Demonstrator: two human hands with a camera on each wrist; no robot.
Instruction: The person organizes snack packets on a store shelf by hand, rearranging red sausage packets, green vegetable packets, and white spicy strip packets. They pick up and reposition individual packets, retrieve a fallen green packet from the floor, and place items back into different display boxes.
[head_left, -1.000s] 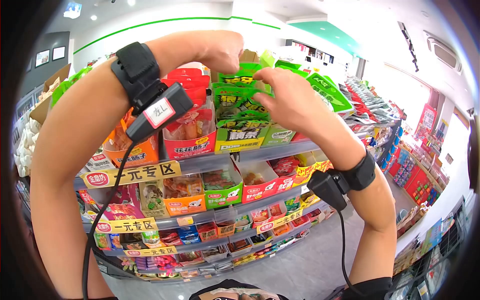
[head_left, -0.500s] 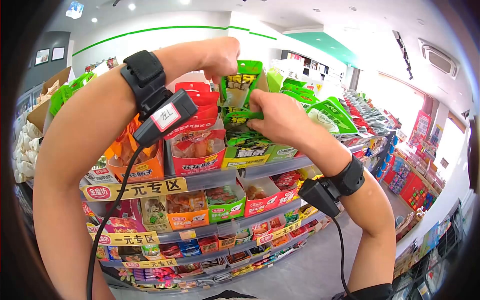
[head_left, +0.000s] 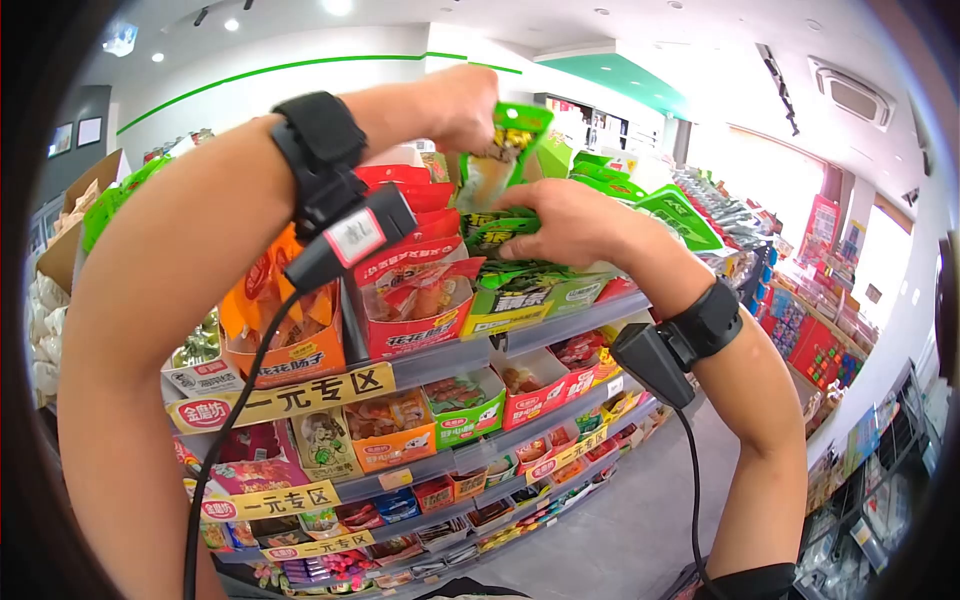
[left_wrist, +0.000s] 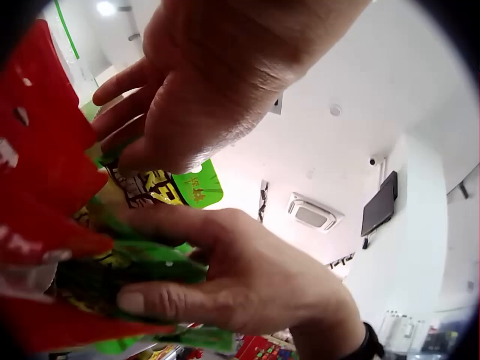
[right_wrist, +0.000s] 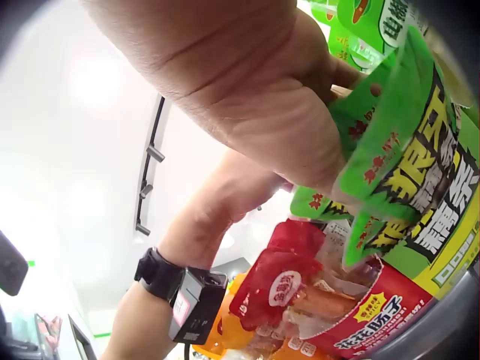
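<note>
A green snack pouch [head_left: 508, 150] with a hanging hole stands tilted above its display box, and my left hand [head_left: 462, 108] pinches it by its left side. In the left wrist view the left thumb and fingers [left_wrist: 180, 112] close on that pouch's edge. Just in front and below, my right hand [head_left: 585, 225] reaches into the row of green pouches [head_left: 492, 238] in the yellow-green box [head_left: 510, 302]. Its thumb and forefinger hold a green pouch [left_wrist: 150, 274] between them. In the right wrist view the right thumb lies along the pouches [right_wrist: 409, 169], partly hiding them.
Left of the green box stands a red box [head_left: 418, 325] of sausage packs, then an orange box [head_left: 285, 345]. More green pouches [head_left: 680, 215] lie to the right. The shelf edge [head_left: 560, 335] runs below, with lower tiers of boxed snacks.
My left hand has brought a green pouch up out of the row and tilted it right. My right hand has moved down among the front pouches. The head view has shifted.
</note>
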